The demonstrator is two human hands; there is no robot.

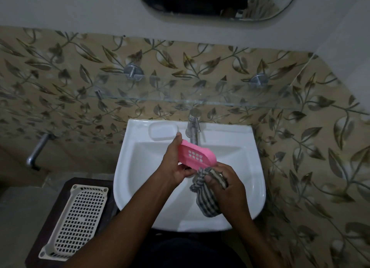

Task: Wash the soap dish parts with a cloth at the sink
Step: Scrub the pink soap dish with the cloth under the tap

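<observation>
A pink soap dish part (197,155) with a grid of square drain holes is held tilted over the white sink (140,179). My left hand (176,165) grips its left end, thumb on the top edge. My right hand (226,184) is closed around a bunched grey-and-black striped cloth (206,201), which touches the dish's lower right edge and hangs down into the basin. A white soap-shaped recess (163,130) lies on the sink's back left ledge.
A chrome tap (193,127) stands at the back of the sink, just behind the pink part. A glass shelf (160,100) runs above it. A cream perforated tray (78,219) rests on a dark stool at left. A pipe (38,149) juts from the left wall.
</observation>
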